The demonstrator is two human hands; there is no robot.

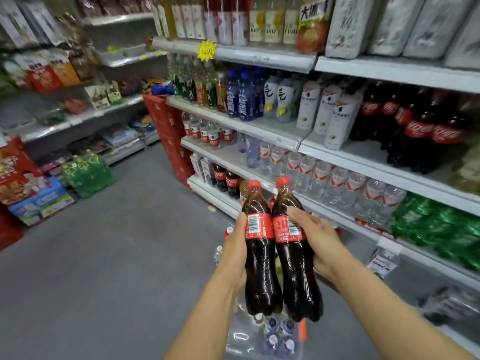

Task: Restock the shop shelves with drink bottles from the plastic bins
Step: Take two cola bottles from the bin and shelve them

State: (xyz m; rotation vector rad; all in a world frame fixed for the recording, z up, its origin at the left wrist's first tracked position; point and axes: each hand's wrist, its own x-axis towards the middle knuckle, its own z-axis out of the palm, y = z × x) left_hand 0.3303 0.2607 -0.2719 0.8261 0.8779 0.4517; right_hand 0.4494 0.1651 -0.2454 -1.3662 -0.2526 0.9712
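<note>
I hold two dark cola bottles with red caps and red labels upright, side by side, in front of me. My left hand grips the left cola bottle at its label. My right hand grips the right cola bottle, thumb across the label. Below them a clear plastic bin on the floor holds several bottles with pale caps. The drinks shelving runs along the right, with two small cola bottles on its lowest shelf.
Water bottles fill the shelf at bottle height, large cola bottles stand a shelf higher, and green bottles lie lower right. A red crate stack stands at the shelf end. Green packs and boxes sit at left on the grey floor.
</note>
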